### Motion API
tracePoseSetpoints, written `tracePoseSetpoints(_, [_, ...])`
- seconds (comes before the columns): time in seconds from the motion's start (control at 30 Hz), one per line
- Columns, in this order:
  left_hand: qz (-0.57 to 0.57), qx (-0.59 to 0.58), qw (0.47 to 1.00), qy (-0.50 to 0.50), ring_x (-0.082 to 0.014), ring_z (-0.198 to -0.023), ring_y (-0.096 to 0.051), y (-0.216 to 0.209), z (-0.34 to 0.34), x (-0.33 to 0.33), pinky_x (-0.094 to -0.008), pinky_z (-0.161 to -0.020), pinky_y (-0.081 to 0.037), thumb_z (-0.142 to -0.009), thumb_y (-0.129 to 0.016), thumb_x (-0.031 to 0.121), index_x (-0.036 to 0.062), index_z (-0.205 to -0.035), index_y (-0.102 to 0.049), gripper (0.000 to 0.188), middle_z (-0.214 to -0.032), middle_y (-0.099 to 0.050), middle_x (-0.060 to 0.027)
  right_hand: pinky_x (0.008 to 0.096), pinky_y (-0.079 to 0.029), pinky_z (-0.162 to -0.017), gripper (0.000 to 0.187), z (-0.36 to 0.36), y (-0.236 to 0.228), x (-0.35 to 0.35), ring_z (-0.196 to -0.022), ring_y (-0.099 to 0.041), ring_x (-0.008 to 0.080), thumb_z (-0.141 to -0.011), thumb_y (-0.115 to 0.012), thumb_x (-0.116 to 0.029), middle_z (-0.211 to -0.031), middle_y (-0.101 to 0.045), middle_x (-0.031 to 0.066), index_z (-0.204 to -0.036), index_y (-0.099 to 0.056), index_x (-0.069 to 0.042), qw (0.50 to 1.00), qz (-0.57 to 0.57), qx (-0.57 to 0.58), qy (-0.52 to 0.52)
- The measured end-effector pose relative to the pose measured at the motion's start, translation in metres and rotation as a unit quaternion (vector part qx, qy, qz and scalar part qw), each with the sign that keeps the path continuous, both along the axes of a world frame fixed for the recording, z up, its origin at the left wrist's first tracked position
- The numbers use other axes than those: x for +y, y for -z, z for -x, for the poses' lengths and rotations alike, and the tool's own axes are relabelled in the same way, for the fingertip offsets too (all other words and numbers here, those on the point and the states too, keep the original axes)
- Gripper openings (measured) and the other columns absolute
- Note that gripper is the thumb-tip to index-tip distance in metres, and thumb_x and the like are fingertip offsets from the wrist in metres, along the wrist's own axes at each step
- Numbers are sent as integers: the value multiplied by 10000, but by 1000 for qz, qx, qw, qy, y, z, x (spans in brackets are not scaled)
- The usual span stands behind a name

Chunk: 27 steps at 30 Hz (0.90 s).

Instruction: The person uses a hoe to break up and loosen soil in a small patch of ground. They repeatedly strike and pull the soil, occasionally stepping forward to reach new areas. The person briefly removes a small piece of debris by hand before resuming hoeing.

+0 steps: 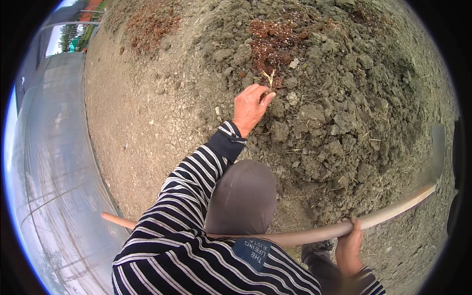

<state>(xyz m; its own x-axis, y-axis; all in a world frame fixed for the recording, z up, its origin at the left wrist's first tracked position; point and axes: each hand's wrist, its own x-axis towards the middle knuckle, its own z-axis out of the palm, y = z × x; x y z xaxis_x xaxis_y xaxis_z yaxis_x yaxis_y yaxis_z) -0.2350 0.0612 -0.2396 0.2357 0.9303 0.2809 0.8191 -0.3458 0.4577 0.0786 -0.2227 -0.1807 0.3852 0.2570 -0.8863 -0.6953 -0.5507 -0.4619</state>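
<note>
My left hand point(251, 107) reaches forward over the dug soil, thumb and fingers pinched on a small pale, dry-looking forked plant stalk point(269, 77). The stalk's tips stand up above the fingers; its lower end is hidden by them. Lower right, my right hand point(350, 248) is wrapped around the wooden handle of a hoe point(396, 210). That handle lies across my lap, passing under my left arm, with its far end showing on the left. A flat grey metal blade point(437, 153) sits at the hoe's right end.
Reddish-brown loose material with white specks point(275, 42) lies on the clods ahead of my left hand. Rough, cloddy soil point(339, 123) spreads to the right. A plastic-covered tunnel point(56, 147) stands along the left, beside bare packed ground point(132, 118). My bent knee point(242, 196) is below my left hand.
</note>
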Motion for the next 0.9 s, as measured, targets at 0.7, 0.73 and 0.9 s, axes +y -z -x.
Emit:
tracePoseSetpoints(0.7, [923, 0, 337, -187, -174, -590, -575, -339, 90, -242, -288, -577, -464, -880, -371, 535, -3, -820, -587, 583, -666, -591, -93, 323, -464, -577, 243, -44, -70, 6, -601, -516, 184, -784, -604, -217, -728, -507, 61, -900, -453, -66, 987, -66, 98, 106])
tracePoseSetpoints(0.73, [909, 27, 383, -162, -177, -565, -575, -350, 83, -237, -305, -535, -470, -859, -439, 530, 18, -785, -593, 540, -643, -584, -94, 314, -460, -576, 249, -50, -70, 10, -593, -502, 173, -780, -609, -227, -722, -501, 51, -897, -457, -69, 982, -63, 118, 129])
tracePoseSetpoints(0.9, [572, 275, 767, 88, -262, -579, -585, -375, 65, -246, -366, -545, -469, -714, -653, 360, 65, -789, -552, 320, -644, -581, -120, 275, -443, -593, 215, -79, -65, 39, -596, -466, 130, -760, -620, -234, -690, -469, 9, -807, -449, -112, 930, -196, 192, 243])
